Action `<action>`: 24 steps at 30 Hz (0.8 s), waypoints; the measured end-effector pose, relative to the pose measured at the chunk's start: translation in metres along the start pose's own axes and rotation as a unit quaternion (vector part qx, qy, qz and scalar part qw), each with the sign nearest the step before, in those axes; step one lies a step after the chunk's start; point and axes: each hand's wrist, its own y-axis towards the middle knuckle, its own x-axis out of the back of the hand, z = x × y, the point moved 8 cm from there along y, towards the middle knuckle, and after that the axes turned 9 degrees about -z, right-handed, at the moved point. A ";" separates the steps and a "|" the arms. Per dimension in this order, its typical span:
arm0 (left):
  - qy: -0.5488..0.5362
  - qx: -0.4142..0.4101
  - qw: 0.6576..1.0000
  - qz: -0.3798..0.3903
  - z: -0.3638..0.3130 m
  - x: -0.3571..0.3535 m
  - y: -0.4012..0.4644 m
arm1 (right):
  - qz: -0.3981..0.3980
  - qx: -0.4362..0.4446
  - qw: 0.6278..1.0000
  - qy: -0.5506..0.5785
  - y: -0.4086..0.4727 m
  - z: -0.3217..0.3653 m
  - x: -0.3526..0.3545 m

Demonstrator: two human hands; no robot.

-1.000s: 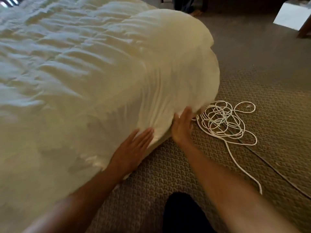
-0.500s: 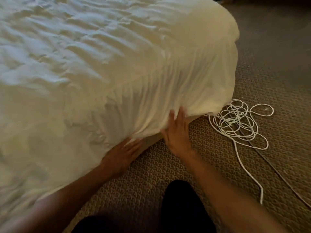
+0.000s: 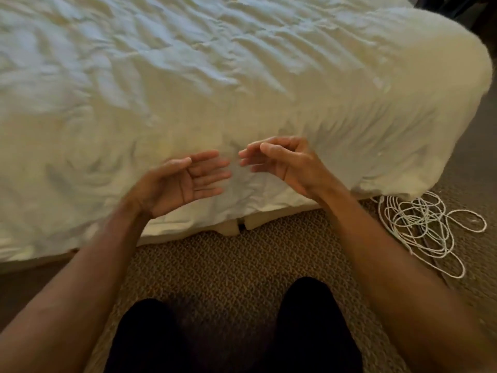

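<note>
A bed covered with a wrinkled cream sheet point(image 3: 242, 76) fills the upper part of the view; its side hangs down close to the carpet. My left hand point(image 3: 185, 181) is raised in front of the bed's side, palm up, fingers relaxed and empty. My right hand point(image 3: 279, 160) hovers beside it, palm turned inward, fingers loosely bent, holding nothing. The fingertips of both hands nearly meet. Neither hand touches the sheet.
A tangled white cord point(image 3: 425, 227) lies on the patterned brown carpet point(image 3: 228, 265) by the bed's right corner. My dark-clad legs point(image 3: 309, 324) are at the bottom. A gap in the bed base point(image 3: 240, 224) shows under the sheet's edge.
Both hands have come off the sheet's lower edge and risen in front of the bed, palms open. The view has shifted so the bed's corner sits farther right.
</note>
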 end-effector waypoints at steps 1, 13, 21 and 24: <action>0.017 0.013 0.995 -0.094 0.018 0.032 0.002 | -0.032 -0.064 0.997 -0.007 0.010 -0.044 0.000; -0.044 -0.090 0.992 -0.082 -0.015 0.106 -0.088 | 0.171 -0.085 0.980 -0.051 0.024 -0.020 -0.145; -0.311 0.064 0.825 -0.467 0.162 0.237 -0.148 | 0.119 -0.346 0.839 -0.404 -0.024 -0.249 -0.140; -0.425 -0.058 0.805 -0.410 0.132 0.255 -0.160 | 0.147 -0.242 0.858 -0.428 -0.009 -0.222 -0.190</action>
